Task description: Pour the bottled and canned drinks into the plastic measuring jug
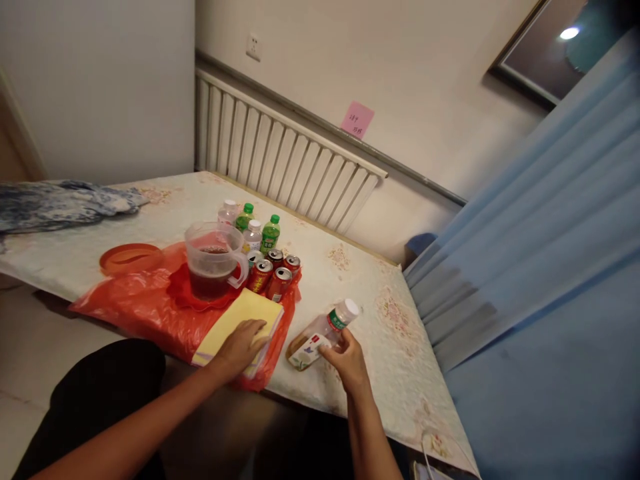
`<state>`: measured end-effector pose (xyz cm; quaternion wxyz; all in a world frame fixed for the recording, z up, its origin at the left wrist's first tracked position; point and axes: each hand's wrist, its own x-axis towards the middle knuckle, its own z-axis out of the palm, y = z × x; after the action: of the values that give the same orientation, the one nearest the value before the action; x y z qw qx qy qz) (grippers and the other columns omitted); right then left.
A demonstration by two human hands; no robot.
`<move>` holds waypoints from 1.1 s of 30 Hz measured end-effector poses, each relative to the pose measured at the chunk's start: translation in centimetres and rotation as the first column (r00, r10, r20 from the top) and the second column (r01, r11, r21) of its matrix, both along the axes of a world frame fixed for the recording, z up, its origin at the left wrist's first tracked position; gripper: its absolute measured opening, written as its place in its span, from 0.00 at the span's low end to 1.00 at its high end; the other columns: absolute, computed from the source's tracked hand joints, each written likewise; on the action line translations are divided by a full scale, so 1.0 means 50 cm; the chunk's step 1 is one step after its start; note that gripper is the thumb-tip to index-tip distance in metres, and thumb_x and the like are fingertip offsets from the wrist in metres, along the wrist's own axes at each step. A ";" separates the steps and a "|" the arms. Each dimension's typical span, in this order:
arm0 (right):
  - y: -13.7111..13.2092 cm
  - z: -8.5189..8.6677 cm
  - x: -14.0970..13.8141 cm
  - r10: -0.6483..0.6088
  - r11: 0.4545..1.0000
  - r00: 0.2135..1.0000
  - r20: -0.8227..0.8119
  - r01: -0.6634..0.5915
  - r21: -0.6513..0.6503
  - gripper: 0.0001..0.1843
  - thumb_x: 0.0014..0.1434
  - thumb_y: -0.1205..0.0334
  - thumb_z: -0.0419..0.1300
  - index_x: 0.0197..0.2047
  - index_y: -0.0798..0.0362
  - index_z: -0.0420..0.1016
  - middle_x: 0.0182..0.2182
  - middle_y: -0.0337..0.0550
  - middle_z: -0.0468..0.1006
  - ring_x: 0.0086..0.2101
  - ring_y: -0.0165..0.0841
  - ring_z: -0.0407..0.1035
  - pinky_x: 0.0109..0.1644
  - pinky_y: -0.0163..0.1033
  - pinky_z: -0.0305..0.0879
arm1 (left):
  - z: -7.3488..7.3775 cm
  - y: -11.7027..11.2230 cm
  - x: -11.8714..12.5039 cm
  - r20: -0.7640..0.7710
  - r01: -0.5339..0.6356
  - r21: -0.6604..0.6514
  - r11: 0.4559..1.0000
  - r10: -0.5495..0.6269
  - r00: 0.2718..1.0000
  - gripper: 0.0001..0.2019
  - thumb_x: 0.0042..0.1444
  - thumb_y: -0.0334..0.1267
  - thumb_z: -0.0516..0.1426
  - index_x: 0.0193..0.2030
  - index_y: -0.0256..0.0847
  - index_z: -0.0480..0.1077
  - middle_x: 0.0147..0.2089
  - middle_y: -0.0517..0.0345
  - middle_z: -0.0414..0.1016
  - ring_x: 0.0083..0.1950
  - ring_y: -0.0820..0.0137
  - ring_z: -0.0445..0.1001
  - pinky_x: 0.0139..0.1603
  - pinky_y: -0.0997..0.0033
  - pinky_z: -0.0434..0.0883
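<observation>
As I watch through the head camera, the right hand has its thumb and fingers closed around a clear plastic bottle with a white cap and white label, a little amber liquid low inside it. That bottle is at the near side of the pale flower-patterned tablecloth, just right of a crinkled red plastic sheet. It leans in my view, but the view is rolled too, so I cannot tell how upright it is or whether its base bears on the cloth.

The left hand lies spread on a stack of yellow paper, gripping nothing that I can see.

My worry is the pinch: it looks light, and if the thumb eased, the bottle could tip or roll over the near edge. I cannot judge how tight the cap is; were it loose, a tilt would spill onto the cloth. The left palm matters too: a sideways push could slide the paper into the translucent plastic pitcher of dark liquid or the red drink cans, and dragging the sheet could rock the pitcher and soak the paper.
</observation>
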<state>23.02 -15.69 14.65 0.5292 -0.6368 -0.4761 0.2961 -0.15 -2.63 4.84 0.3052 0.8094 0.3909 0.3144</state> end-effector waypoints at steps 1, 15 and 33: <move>0.008 0.000 0.019 -0.024 1.000 1.000 0.016 0.024 0.018 0.25 0.45 0.57 0.69 0.47 0.54 0.74 0.42 0.47 0.82 0.39 0.41 0.77 0.44 0.45 0.74 | -0.012 0.021 -0.008 -0.053 -0.028 0.092 0.995 0.033 0.998 0.17 0.63 0.43 0.50 0.51 0.37 0.73 0.50 0.43 0.78 0.55 0.55 0.73 0.61 0.52 0.68; 0.207 -0.023 0.179 -0.167 0.982 0.979 0.119 0.154 0.109 0.27 0.44 0.54 0.69 0.47 0.56 0.75 0.42 0.47 0.83 0.40 0.41 0.76 0.47 0.45 0.71 | -0.057 0.067 -0.039 -0.346 -0.066 0.344 0.937 0.192 0.918 0.12 0.65 0.32 0.47 0.40 0.40 0.73 0.42 0.47 0.75 0.47 0.58 0.71 0.53 0.58 0.66; 0.429 -0.115 0.215 -0.089 0.991 0.985 0.151 0.072 0.116 0.28 0.44 0.55 0.67 0.49 0.57 0.75 0.44 0.47 0.82 0.43 0.39 0.74 0.50 0.44 0.69 | -0.066 0.069 -0.042 -0.407 -0.032 0.398 0.917 0.208 0.890 0.11 0.63 0.29 0.50 0.42 0.40 0.73 0.44 0.47 0.75 0.51 0.56 0.72 0.55 0.55 0.68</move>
<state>33.79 5.77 8.87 0.5364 -0.6466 -0.5053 0.1972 -2.24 0.85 1.53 0.0252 0.8767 0.4313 0.2114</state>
